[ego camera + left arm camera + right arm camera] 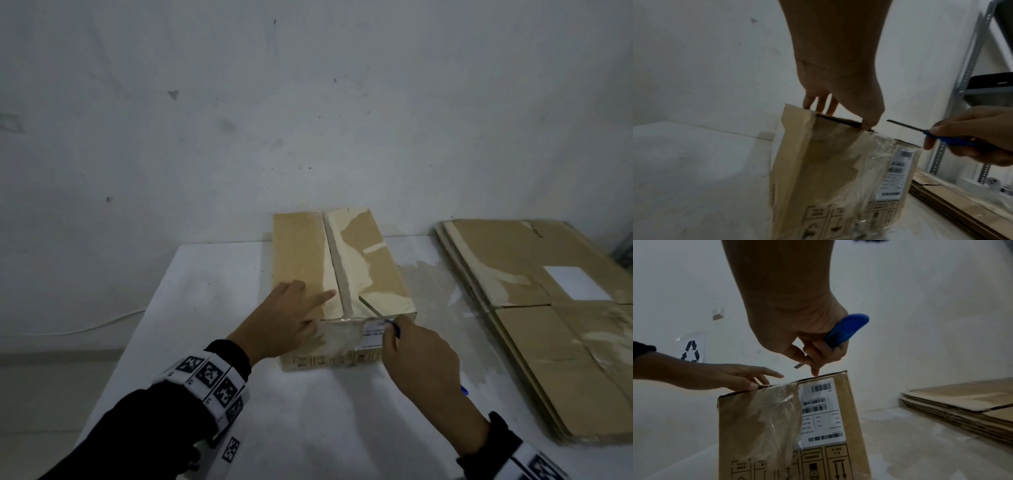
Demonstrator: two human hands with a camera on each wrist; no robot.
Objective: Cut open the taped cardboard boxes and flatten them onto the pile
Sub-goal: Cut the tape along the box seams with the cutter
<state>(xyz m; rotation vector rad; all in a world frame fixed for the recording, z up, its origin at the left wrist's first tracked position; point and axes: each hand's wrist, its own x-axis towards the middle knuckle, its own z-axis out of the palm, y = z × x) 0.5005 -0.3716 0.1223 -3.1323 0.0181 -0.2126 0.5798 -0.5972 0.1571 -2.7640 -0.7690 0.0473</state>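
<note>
Storeroom: slotted steel shelving point(962, 91), flattened cardboard pile point(548, 308).

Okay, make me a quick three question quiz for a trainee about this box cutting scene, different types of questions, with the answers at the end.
1. True or false: the left hand rests flat on top of the cardboard box.
2. Multiple choice: what does the right hand hold? A) scissors B) a blue-handled utility knife C) a tape roll
3. Fill in: the pile of flattened boxes lies on the table to the box's ____ in the head view.

Key: 1 true; 2 B; 3 right
</note>
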